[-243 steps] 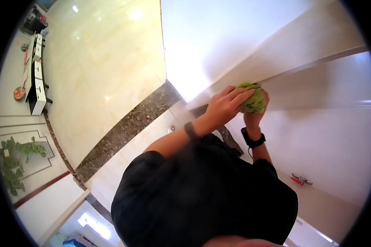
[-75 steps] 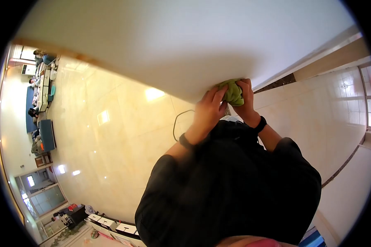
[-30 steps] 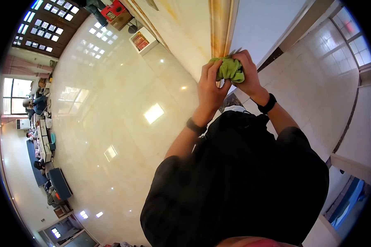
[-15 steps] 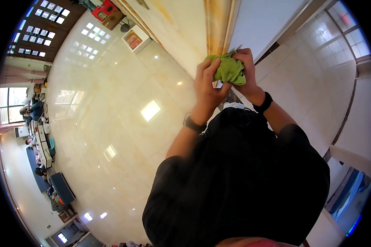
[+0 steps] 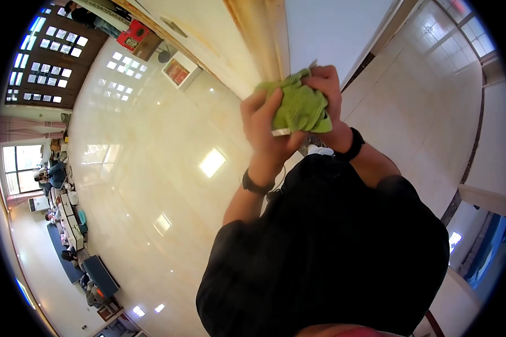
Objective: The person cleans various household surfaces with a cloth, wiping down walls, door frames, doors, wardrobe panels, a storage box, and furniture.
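A crumpled green cloth (image 5: 301,108) is bunched between my two hands, in front of a marble-patterned wall corner (image 5: 267,48). My left hand (image 5: 262,126) grips the cloth's left side, with the thumb side against it and the fingers curled round. On the other side, my right hand (image 5: 329,95) is closed over its upper right part. Whether the cloth touches the corner trim cannot be made out. A small pale edge shows below the cloth, beside my left fingers; what it belongs to is unclear. Both wrists wear dark bands.
Glossy tiled floor (image 5: 152,151) spreads out on the left. A low white box (image 5: 181,71) stands along the wall, near a red box (image 5: 134,35). A white door panel (image 5: 331,33) is just right of the corner. Sofas, a cabinet (image 5: 72,221) and seated people are far left.
Both hands and the cloth have moved left and slightly down, appearing larger and closer to the camera. The cloth's folds have shifted, and the head view has turned a little.
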Action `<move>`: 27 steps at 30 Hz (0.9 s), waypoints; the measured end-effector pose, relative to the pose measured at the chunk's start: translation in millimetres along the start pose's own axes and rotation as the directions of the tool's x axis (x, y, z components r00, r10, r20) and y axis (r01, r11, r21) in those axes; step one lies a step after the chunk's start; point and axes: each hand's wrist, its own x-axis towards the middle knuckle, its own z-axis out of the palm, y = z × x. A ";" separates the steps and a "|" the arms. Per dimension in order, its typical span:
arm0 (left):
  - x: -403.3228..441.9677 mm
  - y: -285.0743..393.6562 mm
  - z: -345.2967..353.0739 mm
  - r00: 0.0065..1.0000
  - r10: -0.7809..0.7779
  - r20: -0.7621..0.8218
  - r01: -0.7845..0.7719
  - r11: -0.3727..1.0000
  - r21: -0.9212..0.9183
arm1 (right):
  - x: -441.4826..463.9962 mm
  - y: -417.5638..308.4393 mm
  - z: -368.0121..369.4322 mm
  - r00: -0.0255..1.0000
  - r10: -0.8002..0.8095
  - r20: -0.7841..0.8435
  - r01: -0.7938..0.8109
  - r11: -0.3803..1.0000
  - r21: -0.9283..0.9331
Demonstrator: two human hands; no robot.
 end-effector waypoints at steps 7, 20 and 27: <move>-59.4 -18.6 18.1 0.997 -0.073 0.018 0.073 0.997 0.025 | -61.3 35.0 1.0 0.978 0.183 0.104 -0.188 0.982 0.033; -184.9 -8.3 46.6 0.645 -0.558 0.522 0.520 0.821 0.235 | -180.6 25.2 -68.7 0.557 0.764 0.325 -0.642 0.645 -0.415; -240.8 91.9 96.8 0.295 -0.425 0.856 0.740 0.668 0.077 | -235.3 -51.0 -225.0 0.300 0.889 0.345 -0.806 0.430 -0.407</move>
